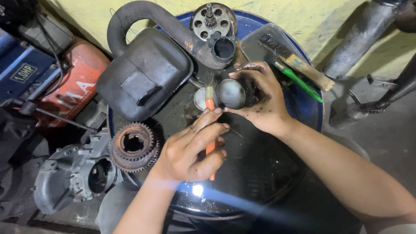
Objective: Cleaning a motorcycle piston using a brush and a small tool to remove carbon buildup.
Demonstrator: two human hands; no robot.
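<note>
My left hand (190, 149) grips an orange-handled brush (210, 104), its bristles pointing up against a round, shiny metal engine part (232, 93). My right hand (266, 106) is closed around that part, holding it with its flat face turned toward me. Both hands are greasy. They work over a round blue basin (313, 113) filled with dark liquid that reflects a light. A second small round metal piece (199, 99) lies just left of the brush tip, partly hidden behind it.
A black air box with a curved hose (143, 73) lies over the basin's left rim. A rusty gear (133, 145) and a grey engine casing (73, 173) lie at left. At the back sit a perforated metal disc (213, 21) and a clear tray (268, 43) with a wire brush (299, 63) and a green-handled brush (303, 84).
</note>
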